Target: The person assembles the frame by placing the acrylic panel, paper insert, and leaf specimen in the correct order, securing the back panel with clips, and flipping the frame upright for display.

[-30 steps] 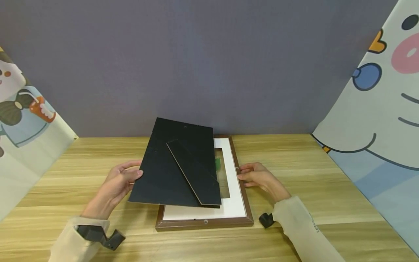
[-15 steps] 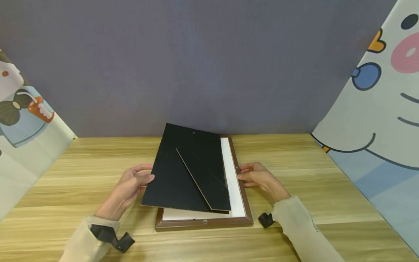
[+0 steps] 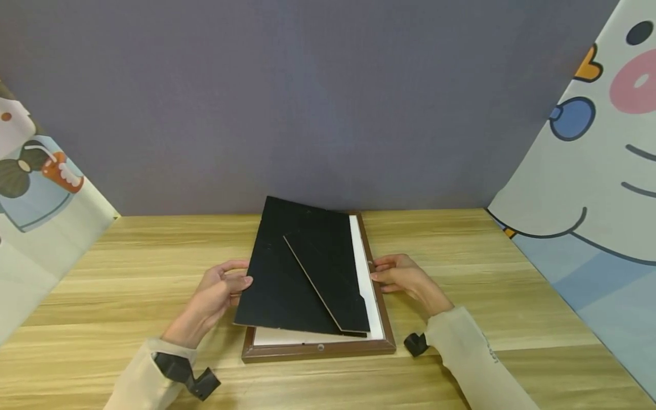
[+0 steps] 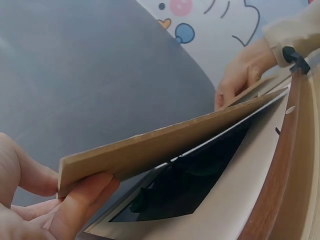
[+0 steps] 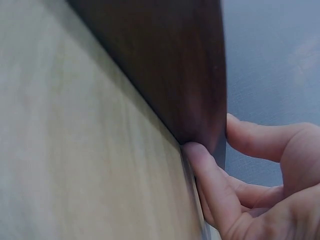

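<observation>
A brown picture frame (image 3: 318,352) lies face down on the wooden table, with a white mat (image 4: 235,195) inside it. My left hand (image 3: 221,289) pinches the left edge of a black backing board (image 3: 274,290), thumb on top and fingers underneath. The board leans over the frame, its left side raised and its right side lower, near the frame's right rail. On its back lies a slanted black easel leg (image 3: 330,279). In the left wrist view the mat's dark opening (image 4: 185,185) shows beneath the board. My right hand (image 3: 404,277) holds the frame's right rail between thumb and fingers.
The wooden table (image 3: 476,267) reaches back to a grey panel (image 3: 307,102). Side panels with cartoon prints, a left panel (image 3: 41,250) and a right panel (image 3: 553,188), flank it. Small turn buttons sit on the frame's rails.
My left hand has carried the backing board to the right and slightly nearer, so it covers more of the frame and mat. The right hand stays on the frame's right rail.
</observation>
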